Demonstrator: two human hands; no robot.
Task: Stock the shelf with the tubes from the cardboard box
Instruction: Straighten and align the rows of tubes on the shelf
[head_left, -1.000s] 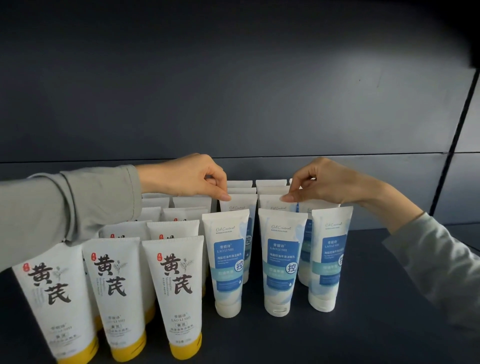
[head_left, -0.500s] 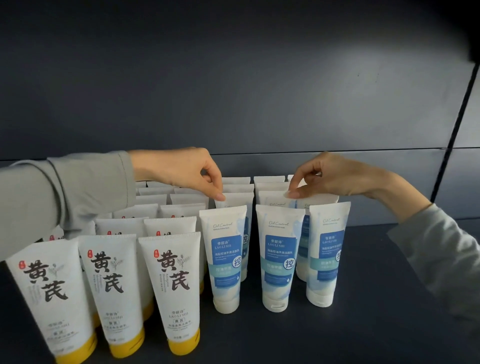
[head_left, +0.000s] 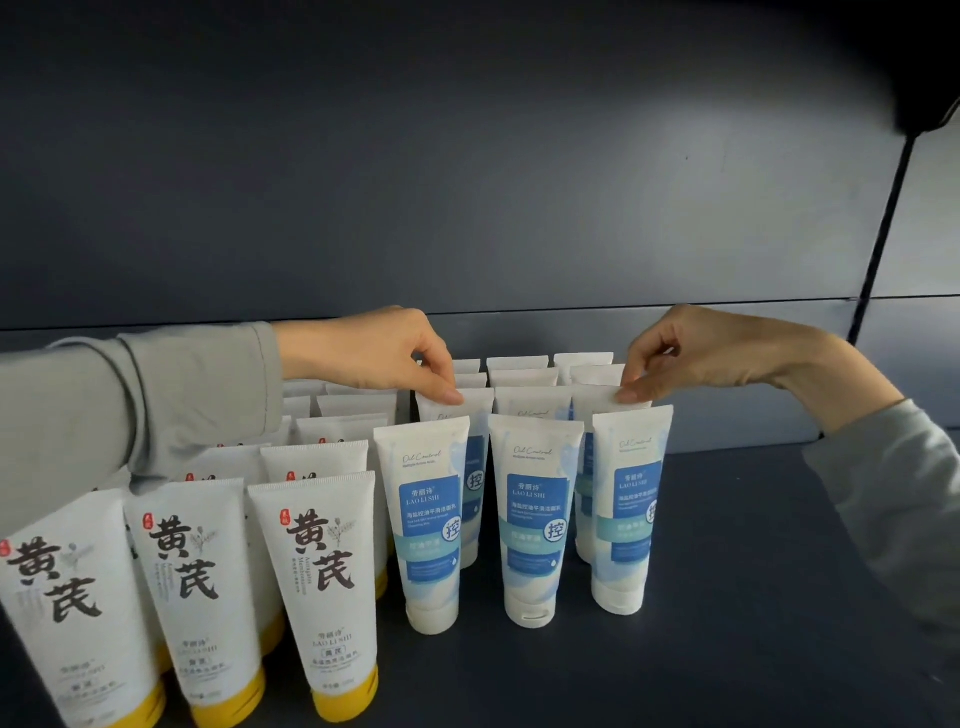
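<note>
Rows of white tubes stand cap-down on the dark shelf (head_left: 727, 649). Blue-labelled tubes fill three rows in the middle; the front ones are a left tube (head_left: 428, 519), a middle tube (head_left: 535, 519) and a right tube (head_left: 628, 509). My left hand (head_left: 374, 353) pinches the top edge of the second tube (head_left: 475, 402) in the left blue row. My right hand (head_left: 706, 353) pinches the top edge of the second tube (head_left: 597, 400) in the right blue row. The cardboard box is out of view.
White tubes with yellow caps (head_left: 332, 587) and black characters stand in several rows on the left, under my left sleeve. The dark back wall (head_left: 467, 182) rises right behind the rows. Bare shelf surface lies to the right of the blue tubes.
My right hand has shifted rightward along the right blue row. My left hand stays on its tube's top. The view has dipped slightly.
</note>
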